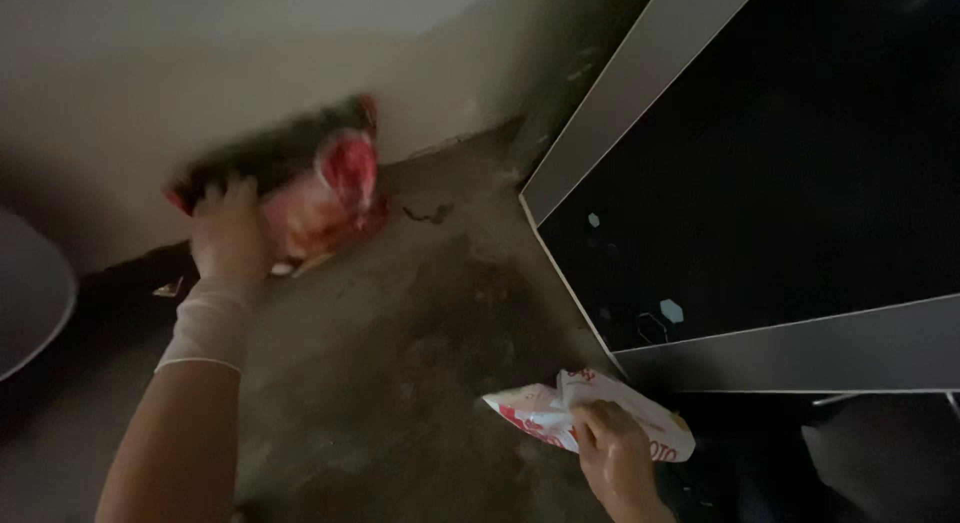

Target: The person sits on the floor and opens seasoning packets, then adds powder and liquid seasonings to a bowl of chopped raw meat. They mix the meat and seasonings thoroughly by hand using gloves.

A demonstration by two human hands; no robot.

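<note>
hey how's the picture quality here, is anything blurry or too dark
Head view: dim overall, the dark panel at right nearly black; the left hand and its red packet are smeared by motion blur; the right hand with the red-and-white wrapper is sharper; the concrete floor is murky.

My left hand [228,231] wears a thin, smooth, translucent white glove, latex or plastic by its look, and grips a blurred red and black crinkled plastic bag [300,188]. My bare right hand [612,453] pinches a white and red paper-like wrapper [560,408], creased and slightly glossy. The grey concrete floor [400,363] looks rough, matt and stained. The big black panel [780,163] is smooth and glossy, with a matt grey frame.
</note>
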